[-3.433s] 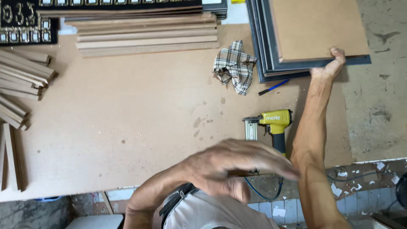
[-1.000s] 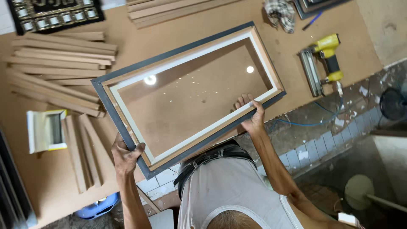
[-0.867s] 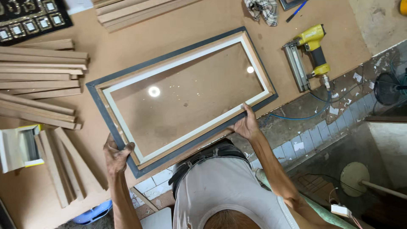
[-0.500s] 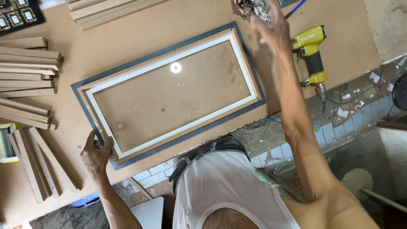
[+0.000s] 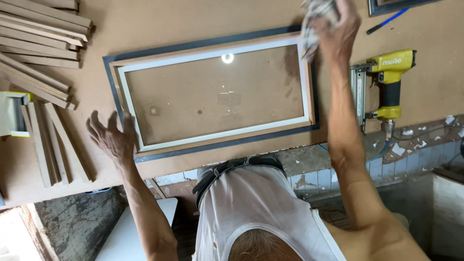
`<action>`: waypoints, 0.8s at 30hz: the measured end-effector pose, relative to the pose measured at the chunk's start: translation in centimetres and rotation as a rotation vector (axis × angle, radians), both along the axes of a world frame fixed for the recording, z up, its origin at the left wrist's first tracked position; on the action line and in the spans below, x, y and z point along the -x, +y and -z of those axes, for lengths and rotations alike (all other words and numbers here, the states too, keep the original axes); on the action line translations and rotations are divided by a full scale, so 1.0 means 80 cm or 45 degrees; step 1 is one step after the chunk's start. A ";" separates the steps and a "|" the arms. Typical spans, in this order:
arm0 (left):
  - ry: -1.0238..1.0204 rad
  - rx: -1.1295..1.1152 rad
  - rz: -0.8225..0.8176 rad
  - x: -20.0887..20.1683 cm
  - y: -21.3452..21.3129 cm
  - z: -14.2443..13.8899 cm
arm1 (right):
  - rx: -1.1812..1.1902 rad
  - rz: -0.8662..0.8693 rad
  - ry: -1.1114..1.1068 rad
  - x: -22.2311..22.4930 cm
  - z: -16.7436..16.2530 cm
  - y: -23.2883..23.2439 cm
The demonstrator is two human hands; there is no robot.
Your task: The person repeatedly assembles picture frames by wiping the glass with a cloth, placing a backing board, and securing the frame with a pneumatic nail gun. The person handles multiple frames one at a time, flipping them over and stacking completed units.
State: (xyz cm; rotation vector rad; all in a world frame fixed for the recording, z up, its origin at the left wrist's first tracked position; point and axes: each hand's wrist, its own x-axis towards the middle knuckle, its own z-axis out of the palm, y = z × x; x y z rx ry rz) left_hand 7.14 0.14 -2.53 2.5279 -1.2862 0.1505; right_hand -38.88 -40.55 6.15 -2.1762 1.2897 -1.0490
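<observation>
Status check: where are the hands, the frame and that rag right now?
Left hand open, flat at picture frame corner. Right hand grips checked rag over frame's far corner. Yellow nail gun beside, clear.

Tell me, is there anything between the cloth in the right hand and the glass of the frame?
Nothing visible. The right hand holds the checked cloth at the picture frame's upper right corner, and the glass lies bare.
</observation>
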 end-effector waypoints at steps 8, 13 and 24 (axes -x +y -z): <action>0.420 0.286 0.306 -0.062 -0.102 0.029 | -0.179 -0.072 0.707 -0.059 0.108 0.238; 0.437 0.311 0.329 -0.066 -0.100 0.031 | -0.110 0.091 0.677 -0.040 0.146 0.205; 0.547 0.329 0.181 -0.075 -0.109 0.052 | 0.110 -0.845 0.934 -0.115 0.129 0.136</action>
